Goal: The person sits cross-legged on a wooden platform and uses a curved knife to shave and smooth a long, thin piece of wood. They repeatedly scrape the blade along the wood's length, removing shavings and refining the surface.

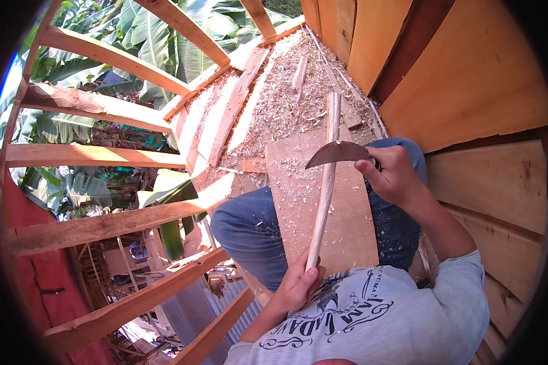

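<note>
A long, slightly bent wooden stick (324, 204) lies lengthwise over a flat board (292, 201) that rests across my lap. Its near end is in my left hand (299, 281), with the fingers wrapped round it close to my shirt. My right hand (396, 173) grips a knife with a broad curved blade (338, 153); its handle is mostly hidden in the fist. The blade crosses over the upper part of the stick, its tip pointing left. Whether the edge touches the wood I cannot tell.
Wood shavings (280, 97) cover the floor planks ahead, with loose wood strips (240, 106) among them. On the left stands a railing of wooden bars (97, 156), with banana leaves (146, 36) beyond. A plank wall (493, 79) rises close on my right.
</note>
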`<state>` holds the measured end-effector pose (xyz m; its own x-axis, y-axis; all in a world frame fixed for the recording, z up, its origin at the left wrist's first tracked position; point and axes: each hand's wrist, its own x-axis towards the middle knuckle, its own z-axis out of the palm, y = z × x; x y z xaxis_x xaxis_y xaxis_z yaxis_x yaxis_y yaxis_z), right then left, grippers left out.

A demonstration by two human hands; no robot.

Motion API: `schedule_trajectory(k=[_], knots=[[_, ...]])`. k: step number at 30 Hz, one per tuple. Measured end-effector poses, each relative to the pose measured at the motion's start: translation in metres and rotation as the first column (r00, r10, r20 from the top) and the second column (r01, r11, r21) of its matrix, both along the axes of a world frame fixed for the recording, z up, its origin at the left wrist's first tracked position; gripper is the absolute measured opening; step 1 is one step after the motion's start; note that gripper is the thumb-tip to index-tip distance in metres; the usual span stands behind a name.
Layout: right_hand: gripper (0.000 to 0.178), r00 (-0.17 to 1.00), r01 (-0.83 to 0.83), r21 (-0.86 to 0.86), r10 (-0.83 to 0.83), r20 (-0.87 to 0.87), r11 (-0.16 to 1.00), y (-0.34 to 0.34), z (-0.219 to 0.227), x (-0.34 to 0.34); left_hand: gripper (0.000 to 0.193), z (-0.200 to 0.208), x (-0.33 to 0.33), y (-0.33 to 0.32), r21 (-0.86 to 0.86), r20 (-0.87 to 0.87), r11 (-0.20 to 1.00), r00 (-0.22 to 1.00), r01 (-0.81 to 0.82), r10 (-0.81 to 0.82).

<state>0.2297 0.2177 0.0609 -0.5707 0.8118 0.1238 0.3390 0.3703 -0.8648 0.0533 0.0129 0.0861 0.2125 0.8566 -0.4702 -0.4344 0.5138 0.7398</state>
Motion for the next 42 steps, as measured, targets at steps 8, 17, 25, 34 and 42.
schedule_trajectory(k=[8,17,25,34,42], knots=[[0.04,0.991,-0.067,0.046,0.071,-0.112,0.997,0.002,-0.011,0.001,0.042,-0.007,-0.002,0.007,-0.01,0.089,1.0,0.996,0.004,-0.003],[0.043,0.954,-0.295,0.248,0.298,0.023,0.923,-0.004,0.002,-0.001,0.042,-0.003,0.0,0.008,0.004,0.083,1.0,0.996,0.019,-0.019],[0.045,0.889,-0.457,0.33,0.441,0.126,0.826,-0.003,0.008,-0.005,0.044,-0.005,-0.001,0.002,-0.053,0.106,0.998,0.994,0.019,-0.013],[0.04,1.0,0.012,-0.046,-0.011,0.017,0.999,0.025,-0.008,-0.001,0.043,-0.009,-0.006,0.003,-0.078,0.199,0.997,0.98,0.018,-0.002],[0.038,0.993,-0.097,0.086,0.102,-0.055,0.992,0.012,-0.015,0.003,0.044,-0.009,-0.004,0.006,-0.076,0.195,0.997,0.981,0.033,-0.018]])
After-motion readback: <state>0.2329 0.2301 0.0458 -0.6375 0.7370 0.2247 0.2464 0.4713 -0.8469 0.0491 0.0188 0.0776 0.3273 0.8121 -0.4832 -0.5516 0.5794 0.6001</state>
